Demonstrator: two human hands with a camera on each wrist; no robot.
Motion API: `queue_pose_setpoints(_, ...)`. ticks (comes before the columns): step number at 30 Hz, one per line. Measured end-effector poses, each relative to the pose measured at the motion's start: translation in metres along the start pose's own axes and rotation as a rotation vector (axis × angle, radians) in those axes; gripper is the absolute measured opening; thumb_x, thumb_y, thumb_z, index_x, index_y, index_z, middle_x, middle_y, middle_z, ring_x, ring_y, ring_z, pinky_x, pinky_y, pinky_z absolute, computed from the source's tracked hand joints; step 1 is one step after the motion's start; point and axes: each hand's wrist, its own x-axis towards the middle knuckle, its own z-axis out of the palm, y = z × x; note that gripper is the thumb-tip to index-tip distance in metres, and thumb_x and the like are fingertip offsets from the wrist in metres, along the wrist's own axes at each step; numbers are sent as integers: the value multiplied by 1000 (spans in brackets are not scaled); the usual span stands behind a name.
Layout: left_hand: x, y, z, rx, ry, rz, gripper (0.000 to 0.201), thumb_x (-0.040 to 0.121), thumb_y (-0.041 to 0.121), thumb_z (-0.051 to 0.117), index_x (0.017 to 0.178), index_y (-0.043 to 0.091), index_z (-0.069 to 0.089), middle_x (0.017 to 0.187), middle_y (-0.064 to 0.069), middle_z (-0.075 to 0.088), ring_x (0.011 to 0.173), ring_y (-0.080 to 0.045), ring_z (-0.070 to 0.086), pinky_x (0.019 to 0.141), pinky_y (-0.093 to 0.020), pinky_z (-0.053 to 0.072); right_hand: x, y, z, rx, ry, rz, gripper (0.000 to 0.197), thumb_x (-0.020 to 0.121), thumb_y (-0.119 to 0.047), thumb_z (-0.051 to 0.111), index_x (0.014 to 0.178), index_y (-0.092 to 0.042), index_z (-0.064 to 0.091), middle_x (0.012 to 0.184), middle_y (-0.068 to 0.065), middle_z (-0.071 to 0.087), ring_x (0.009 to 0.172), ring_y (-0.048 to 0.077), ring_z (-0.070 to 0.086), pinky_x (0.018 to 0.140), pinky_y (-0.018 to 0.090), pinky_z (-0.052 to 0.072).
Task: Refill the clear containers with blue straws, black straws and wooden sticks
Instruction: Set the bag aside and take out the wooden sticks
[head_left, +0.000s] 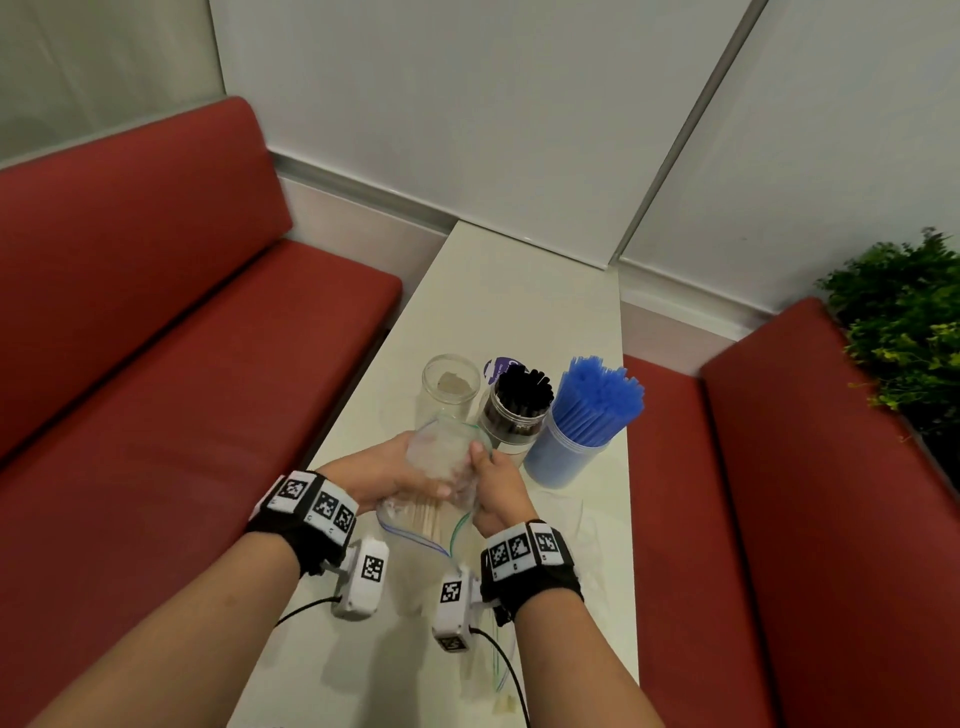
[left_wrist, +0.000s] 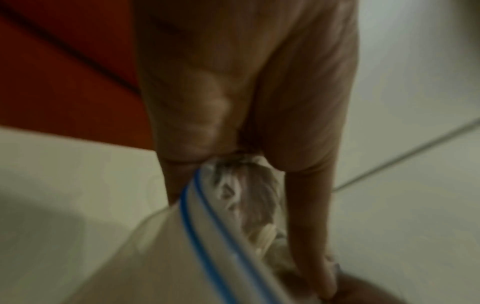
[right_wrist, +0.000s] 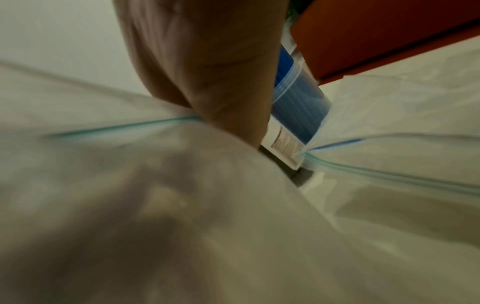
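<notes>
Both hands hold a clear zip bag (head_left: 441, 462) with wooden sticks (head_left: 428, 519) inside, just above the table. My left hand (head_left: 400, 470) grips the bag from the left and my right hand (head_left: 491, 483) grips it from the right. The left wrist view shows my left hand (left_wrist: 246, 102) bunching the bag (left_wrist: 207, 236) around the stick ends (left_wrist: 262, 236). Right behind the bag stands an empty clear container (head_left: 451, 387). Beside it are a container of black straws (head_left: 519, 410) and a container of blue straws (head_left: 576, 431). The right wrist view is blurred, with my right hand (right_wrist: 207, 72) on the bag (right_wrist: 182, 205).
The narrow white table (head_left: 519, 291) runs between two red benches (head_left: 182, 338). Empty clear zip bags (head_left: 576, 525) lie on the table at my right wrist and nearer me. A green plant (head_left: 904, 322) stands at the far right. The blue straw container (right_wrist: 298, 107) shows past my right thumb.
</notes>
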Motion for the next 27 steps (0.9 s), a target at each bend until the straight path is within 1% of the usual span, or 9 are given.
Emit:
queue_pose_setpoints(3,1,-2,2,320,238,-99,20,78,10,78,94,5,69,77,-10,60,59,-13,49,50,-22,36,1,8,6,10,22,-26,31,110,-26,43,118,0,57,100,20,66,72,25,66,45,28,51)
queue_pose_setpoints(8,8,-4,-1,501,520,-132,22,85,19,65,64,9,62,59,-4,53,56,-18,49,55,-26,40,6,13,-6,-327,-206,-133,52,85,-37,79,122,-7,59,91,5,65,64,10,55,52,24,41)
queue_pose_setpoints(10,10,-5,-2,525,540,-123,18,79,18,68,66,5,67,63,-7,60,60,-18,56,58,-28,43,8,11,-10,-599,-211,-144,44,77,-27,83,115,-16,62,87,0,67,65,9,55,56,25,42)
queue_pose_setpoints(12,12,-9,-2,457,571,-96,20,77,19,71,74,0,68,69,-8,63,65,-19,59,63,-30,45,11,9,-11,-839,-210,-163,13,89,-26,75,94,-24,64,75,-7,63,60,3,55,56,22,44)
queue_pose_setpoints(15,18,-17,0,152,673,-68,17,78,17,69,84,2,72,78,-5,71,81,-21,66,74,-32,49,12,7,-6,-857,-135,-240,23,101,-34,61,82,-22,62,65,-11,58,61,10,52,59,25,42)
queue_pose_setpoints(19,24,-21,5,-19,683,-11,22,83,19,69,103,10,67,92,-1,74,93,-16,69,81,-28,53,14,14,6,-657,-48,-264,20,104,-27,56,100,-12,69,98,6,73,92,24,67,86,35,51)
queue_pose_setpoints(22,27,-22,2,-64,684,25,34,83,25,71,114,19,58,106,-2,70,101,-18,67,91,-37,52,12,16,9,-553,-41,-322,18,104,-23,54,113,-20,69,111,-1,73,106,17,68,94,30,51)
queue_pose_setpoints(24,29,-22,1,-26,665,42,22,86,26,68,107,23,67,101,2,74,99,-15,68,82,-29,52,12,15,11,-508,-25,-343,27,104,-21,53,130,-22,64,119,-7,71,112,9,66,97,23,51)
queue_pose_setpoints(27,33,-24,3,41,722,18,15,82,31,71,88,17,75,86,-1,76,87,-19,71,73,-28,52,16,16,12,-496,60,-352,22,102,-18,56,121,-18,69,110,-1,74,104,17,70,91,28,55)
